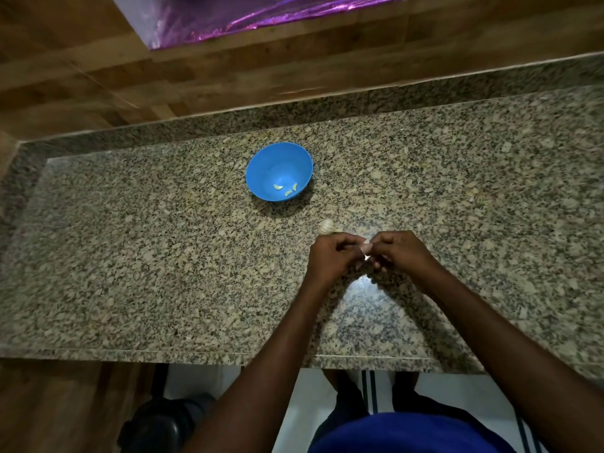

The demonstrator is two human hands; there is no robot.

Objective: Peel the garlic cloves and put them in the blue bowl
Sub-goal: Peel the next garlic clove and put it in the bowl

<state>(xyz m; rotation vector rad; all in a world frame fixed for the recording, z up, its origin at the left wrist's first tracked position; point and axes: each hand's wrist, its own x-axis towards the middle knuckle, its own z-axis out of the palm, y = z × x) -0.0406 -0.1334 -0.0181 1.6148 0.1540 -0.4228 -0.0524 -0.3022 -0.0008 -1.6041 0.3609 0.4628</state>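
Observation:
A blue bowl [278,160] stands on the granite counter with three peeled pale cloves [286,190] lying in its bottom. Nearer me, a garlic bulb [327,226] lies on the counter, just beyond my left hand [330,258]. My left hand and my right hand [397,251] meet fingertip to fingertip above the counter. Between them they pinch a small garlic clove [366,248], of which only a pale sliver shows; the fingers hide most of it.
The speckled granite counter [163,256] stretches wide to both sides, with a raised granite lip along the back and left. Wood panelling [98,76] rises behind it. A dark round object [163,423] sits on the floor below the front edge.

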